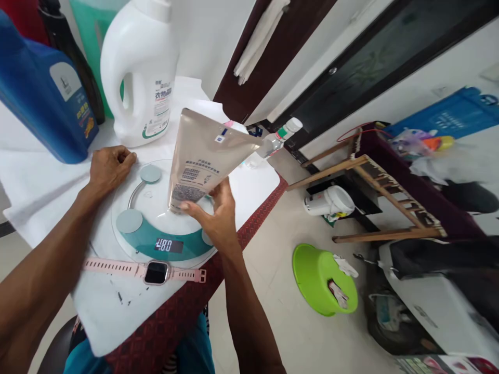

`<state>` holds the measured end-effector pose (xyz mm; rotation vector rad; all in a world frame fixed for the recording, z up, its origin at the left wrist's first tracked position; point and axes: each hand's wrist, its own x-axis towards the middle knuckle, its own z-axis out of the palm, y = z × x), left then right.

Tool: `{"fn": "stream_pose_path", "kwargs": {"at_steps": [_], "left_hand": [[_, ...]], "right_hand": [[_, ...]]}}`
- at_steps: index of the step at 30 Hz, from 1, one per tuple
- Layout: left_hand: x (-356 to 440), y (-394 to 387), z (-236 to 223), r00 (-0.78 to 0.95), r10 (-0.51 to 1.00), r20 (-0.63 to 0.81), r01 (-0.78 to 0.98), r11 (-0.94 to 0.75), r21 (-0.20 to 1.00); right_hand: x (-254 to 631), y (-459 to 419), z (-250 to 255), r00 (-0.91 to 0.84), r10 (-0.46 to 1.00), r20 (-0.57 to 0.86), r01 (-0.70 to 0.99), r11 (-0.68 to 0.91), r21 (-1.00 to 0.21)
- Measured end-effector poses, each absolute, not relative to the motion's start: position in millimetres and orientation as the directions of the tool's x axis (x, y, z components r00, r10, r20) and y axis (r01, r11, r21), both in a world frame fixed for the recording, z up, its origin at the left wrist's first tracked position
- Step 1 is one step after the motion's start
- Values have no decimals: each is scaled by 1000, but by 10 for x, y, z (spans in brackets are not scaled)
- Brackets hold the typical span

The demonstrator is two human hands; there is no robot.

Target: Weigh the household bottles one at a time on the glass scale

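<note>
My right hand (216, 215) grips a beige squeeze tube (200, 161) near its lower end, thumb in front and fingers behind. The tube stands tilted over a round glass weighing scale (171, 246) with a teal band and lit digits, its wide flat end up. Whether its lower end touches the glass I cannot tell. My left hand (111, 167) rests with curled fingers on the white sheet at the scale's far left edge, nothing seen in it. A pink-strapped smartwatch (156, 272) lies flat along the scale's near side.
Behind the scale stand a white detergent jug (136, 72), a blue bottle (50, 93) and a clear plastic bottle (275, 140). The red-patterned table edge (255, 213) runs along the right. On the floor are a green tub (312, 275) and a white bucket (329, 201).
</note>
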<state>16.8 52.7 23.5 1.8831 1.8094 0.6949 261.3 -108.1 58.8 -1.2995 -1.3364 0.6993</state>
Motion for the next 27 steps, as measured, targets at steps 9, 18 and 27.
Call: {"fn": "stream_pose_path", "kwargs": {"at_steps": [9, 18, 27], "left_hand": [[132, 597, 180, 24, 998, 62, 807, -56, 588], [164, 574, 215, 21, 999, 35, 807, -38, 589], [145, 590, 162, 39, 998, 46, 795, -59, 604]], "right_hand": [[2568, -1042, 575, 451, 862, 230, 194, 157, -968], [3801, -420, 496, 800, 453, 392, 432, 18, -902], [3970, -61, 343, 817, 401, 415, 518, -193, -833]]}}
